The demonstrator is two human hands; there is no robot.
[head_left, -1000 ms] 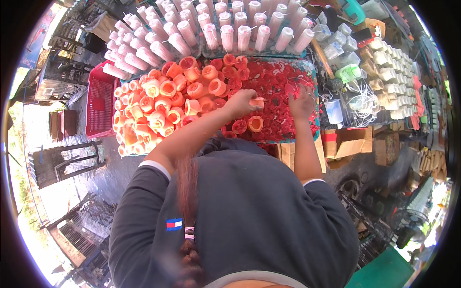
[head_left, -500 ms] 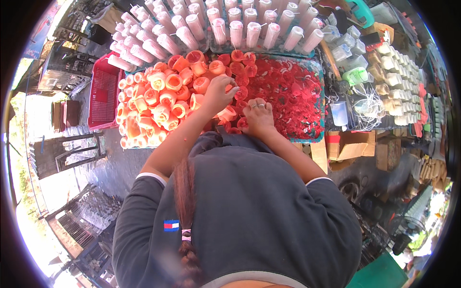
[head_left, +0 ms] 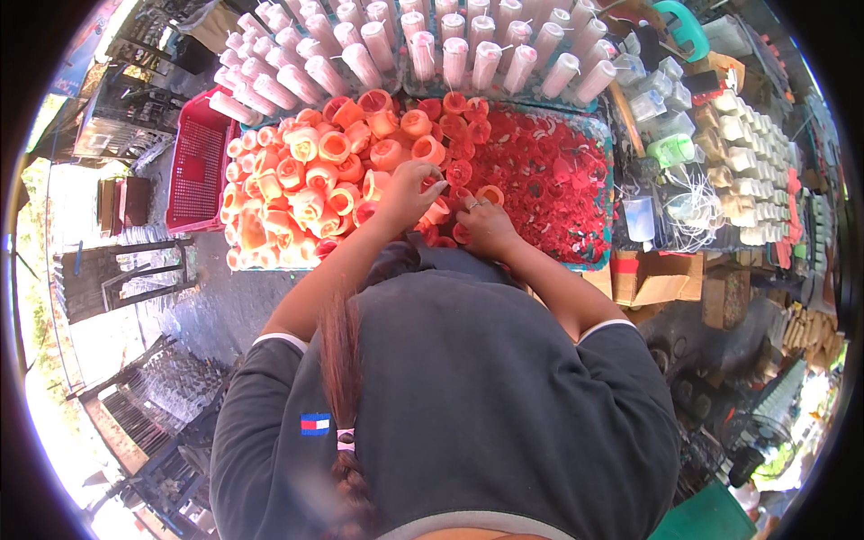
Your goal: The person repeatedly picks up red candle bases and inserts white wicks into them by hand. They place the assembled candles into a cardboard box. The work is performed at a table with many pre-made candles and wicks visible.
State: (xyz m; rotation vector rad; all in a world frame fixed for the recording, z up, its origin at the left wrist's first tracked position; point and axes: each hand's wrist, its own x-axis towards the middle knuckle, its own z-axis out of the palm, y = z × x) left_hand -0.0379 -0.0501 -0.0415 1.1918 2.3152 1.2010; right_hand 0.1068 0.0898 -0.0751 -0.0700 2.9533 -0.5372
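Observation:
My left hand (head_left: pixel 414 193) is over the right edge of a heap of orange, rose-shaped hollow wax cups (head_left: pixel 306 180). Its thumb and fingers curl together; whatever lies between them is hidden. Close by on the right, my right hand (head_left: pixel 488 227), with a ring on one finger, bends its fingers down among red wax cups (head_left: pixel 460 171). What those fingers grip cannot be made out. An orange round rim (head_left: pixel 490 194) shows just beyond its knuckles. Red wax scraps (head_left: pixel 549 189) cover the tray to the right of my hands.
Rows of pale pink pillar candles (head_left: pixel 454 61) with white wicks stand behind the heap. A red plastic basket (head_left: pixel 196 171) is at left. On the right are a green-tinted cup (head_left: pixel 672 149), white string (head_left: pixel 691 211), pale moulded pieces (head_left: pixel 742 162) and an open cardboard box (head_left: pixel 661 279).
My right hand has turned and its fingers have curled inward. An orange rim now shows beyond it. My left hand stays in nearly the same place, fingers still bent.

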